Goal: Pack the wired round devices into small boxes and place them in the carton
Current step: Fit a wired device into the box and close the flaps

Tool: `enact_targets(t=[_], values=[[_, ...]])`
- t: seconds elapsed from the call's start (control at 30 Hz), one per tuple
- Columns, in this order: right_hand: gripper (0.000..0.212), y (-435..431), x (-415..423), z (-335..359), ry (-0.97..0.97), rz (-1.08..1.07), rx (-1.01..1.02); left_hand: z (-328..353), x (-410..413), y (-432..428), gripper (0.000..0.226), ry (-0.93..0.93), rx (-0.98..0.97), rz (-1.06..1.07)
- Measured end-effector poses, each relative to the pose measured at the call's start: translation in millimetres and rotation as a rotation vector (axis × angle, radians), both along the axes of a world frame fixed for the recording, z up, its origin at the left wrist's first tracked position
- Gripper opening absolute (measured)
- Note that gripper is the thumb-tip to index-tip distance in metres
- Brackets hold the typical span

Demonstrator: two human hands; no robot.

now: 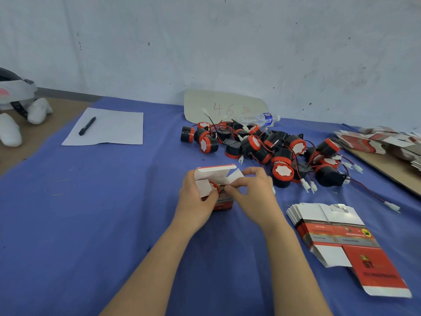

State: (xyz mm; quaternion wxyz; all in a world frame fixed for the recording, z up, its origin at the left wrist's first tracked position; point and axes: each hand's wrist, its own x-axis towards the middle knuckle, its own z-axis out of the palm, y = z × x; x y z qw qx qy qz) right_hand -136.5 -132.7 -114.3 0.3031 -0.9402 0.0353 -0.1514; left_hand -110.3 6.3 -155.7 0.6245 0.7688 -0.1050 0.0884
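Observation:
A small red and white box (222, 201) stands open-topped on the blue cloth at the centre. A round black and red device (214, 187) sits inside it, partly hidden. My left hand (197, 201) grips the box from the left side. My right hand (251, 192) pinches the device's wire or a flap at the box's opening; which one is unclear. The lid flap (216, 171) stands up behind. A pile of several wired round devices (273, 149) lies beyond the box to the right. No carton is in view.
A stack of flat unfolded boxes (337, 233) lies at my right. More flat boxes (387, 142) sit on a board at far right. Paper (118, 131) with a pen (87, 126), a water bottle (262, 119) and a card marked 46 (223, 106) lie farther back.

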Motion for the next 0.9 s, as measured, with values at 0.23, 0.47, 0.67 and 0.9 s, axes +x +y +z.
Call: enact_targets(t=[0.23, 0.47, 0.67, 0.9], values=[[0.021, 24.7, -2.4, 13.3, -0.102, -0.150, -0.239, 1.3, -0.6, -0.5, 0.039, -0.025, 0.013, -0.006], [0.014, 34.1, 6.1, 28.6, 0.102, -0.151, -0.320, 0.2, 2.5, -2.6, 0.043, -0.038, 0.053, 0.034], [0.004, 33.8, 13.6, 31.0, 0.152, -0.135, -0.293, -0.2, 2.8, -2.9, 0.044, -0.051, 0.060, 0.040], [0.017, 18.2, 3.1, 27.7, 0.068, -0.095, -0.144, 0.4, -0.3, -2.2, 0.040, -0.050, 0.044, 0.020]])
